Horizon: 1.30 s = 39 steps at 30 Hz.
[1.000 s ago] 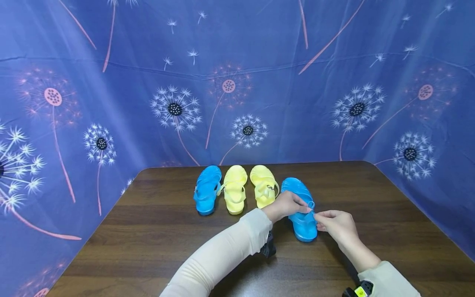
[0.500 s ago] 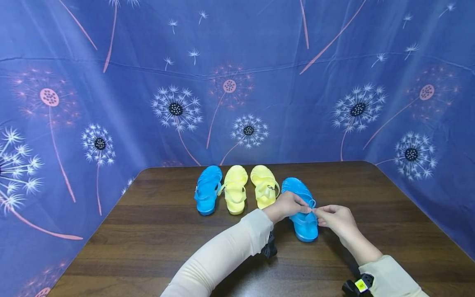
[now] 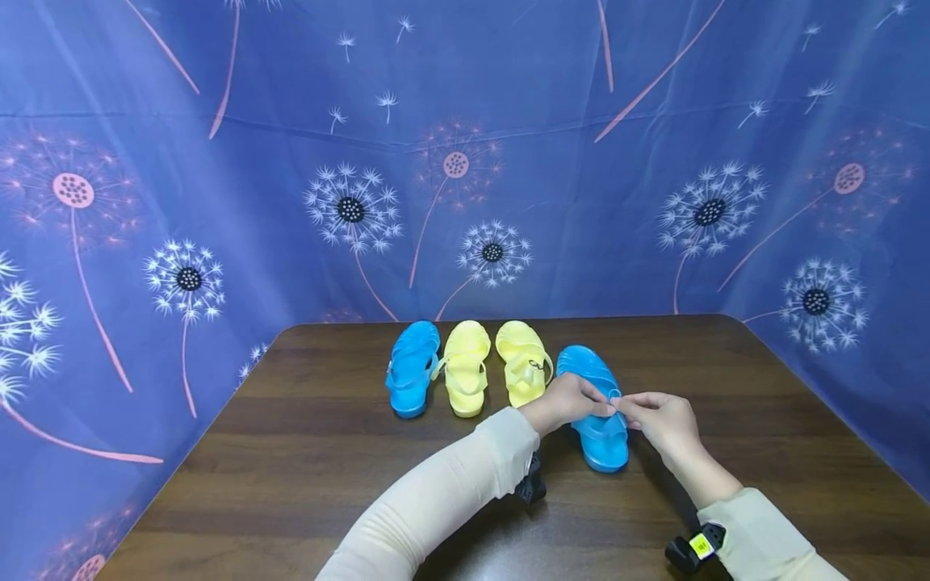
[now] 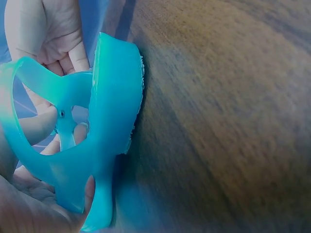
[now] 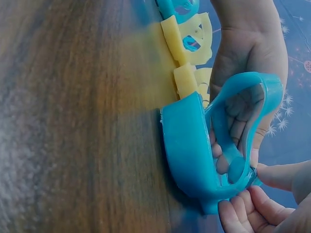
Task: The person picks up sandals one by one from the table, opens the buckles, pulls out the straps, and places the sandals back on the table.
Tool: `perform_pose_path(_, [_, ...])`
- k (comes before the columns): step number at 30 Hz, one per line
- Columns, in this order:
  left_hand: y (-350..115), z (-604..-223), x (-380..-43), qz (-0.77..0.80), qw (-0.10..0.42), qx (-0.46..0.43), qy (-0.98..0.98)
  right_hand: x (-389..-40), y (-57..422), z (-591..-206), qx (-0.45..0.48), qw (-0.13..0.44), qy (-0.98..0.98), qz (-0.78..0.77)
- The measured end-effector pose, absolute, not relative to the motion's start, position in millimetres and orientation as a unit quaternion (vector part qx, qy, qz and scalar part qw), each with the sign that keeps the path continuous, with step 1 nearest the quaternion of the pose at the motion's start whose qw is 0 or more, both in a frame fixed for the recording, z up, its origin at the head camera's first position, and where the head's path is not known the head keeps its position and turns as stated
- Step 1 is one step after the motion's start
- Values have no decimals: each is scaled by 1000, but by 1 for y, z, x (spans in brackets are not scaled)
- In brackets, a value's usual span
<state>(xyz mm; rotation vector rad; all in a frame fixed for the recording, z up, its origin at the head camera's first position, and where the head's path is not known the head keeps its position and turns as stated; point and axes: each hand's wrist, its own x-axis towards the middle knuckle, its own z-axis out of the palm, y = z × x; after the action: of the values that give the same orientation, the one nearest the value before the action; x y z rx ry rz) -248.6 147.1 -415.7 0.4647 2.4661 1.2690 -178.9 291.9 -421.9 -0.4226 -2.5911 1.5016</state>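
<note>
A blue sandal (image 3: 605, 453) lies sole down at the right end of a row of sandals. My left hand (image 3: 570, 401) reaches over it from the left and pinches the strap near its fastening. From the right, my right hand (image 3: 664, 424) pinches the strap end, its fingertips right at the left ones. A small loop of strap (image 3: 615, 394) stands up above the fingers. In the right wrist view, thumb and fingers close on the strap beside a small buckle (image 5: 252, 173). The heel strap (image 4: 7, 102) arches up in the left wrist view, with left fingers inside the sandal's opening.
Two yellow sandals (image 3: 466, 359) (image 3: 519, 343) and another blue sandal (image 3: 412, 363) stand to the left on the brown wooden table (image 3: 305, 460). A blue dandelion-print cloth (image 3: 581, 186) hangs behind the table's far edge.
My right fingertips have moved up and left, closer against the left fingertips at the strap. The left hand keeps its hold. The head view has shifted slightly; the other sandals lie unchanged.
</note>
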Motion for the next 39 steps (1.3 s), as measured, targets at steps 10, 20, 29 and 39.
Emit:
perform_pose_path(10, [145, -415, -247, 452, 172, 168, 859, -182, 289, -421, -146, 62, -864, 478])
perform_pose_path(20, [145, -417, -247, 446, 167, 176, 861, -184, 289, -420, -145, 64, -860, 486])
perform_pose_path(29, [144, -416, -250, 436, 154, 162, 872, -177, 294, -425, -135, 36, -844, 519])
perform_pose_path(39, [146, -417, -250, 431, 148, 176, 872, -179, 290, -424, -159, 39, -858, 486])
